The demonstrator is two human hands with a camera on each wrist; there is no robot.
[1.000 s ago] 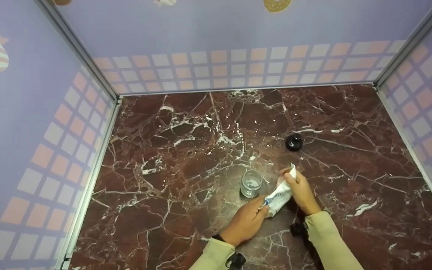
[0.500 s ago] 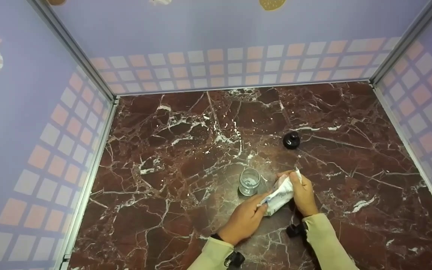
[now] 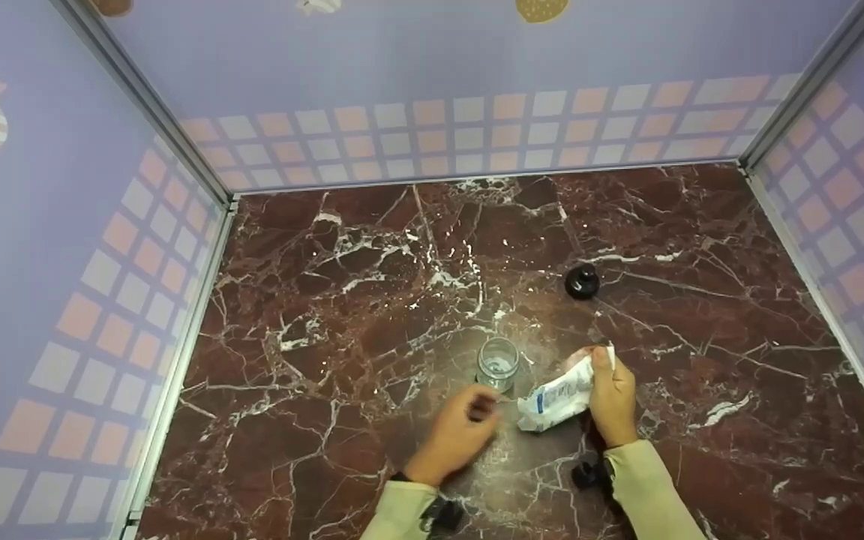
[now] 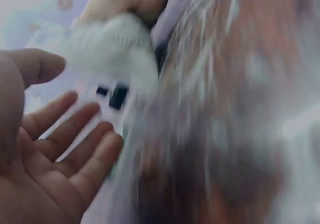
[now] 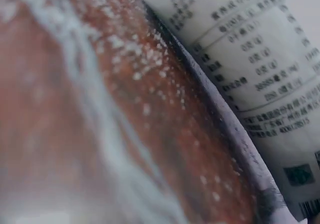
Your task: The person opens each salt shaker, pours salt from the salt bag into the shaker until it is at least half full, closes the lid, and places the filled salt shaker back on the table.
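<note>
A white printed salt packet is held tilted in my right hand, which grips it by its upper right end. In the right wrist view the packet shows dense black print and a nutrition table. My left hand is off the packet, to its left, with a gap between them. Its fingers are spread and loosely bent around nothing in the left wrist view. Just beyond the left hand stands a clear glass jar, topless, with something pale at its bottom.
A round black lid with a knob lies on the marbled dark red table, behind the packet. Fine white grains show on the tabletop in the right wrist view. Purple patterned panels enclose the back and both sides.
My left hand has let go of the packet's lower left end and moved away to the left. The right hand still holds the packet, its upper end shifted slightly right. Jar and lid stay put.
</note>
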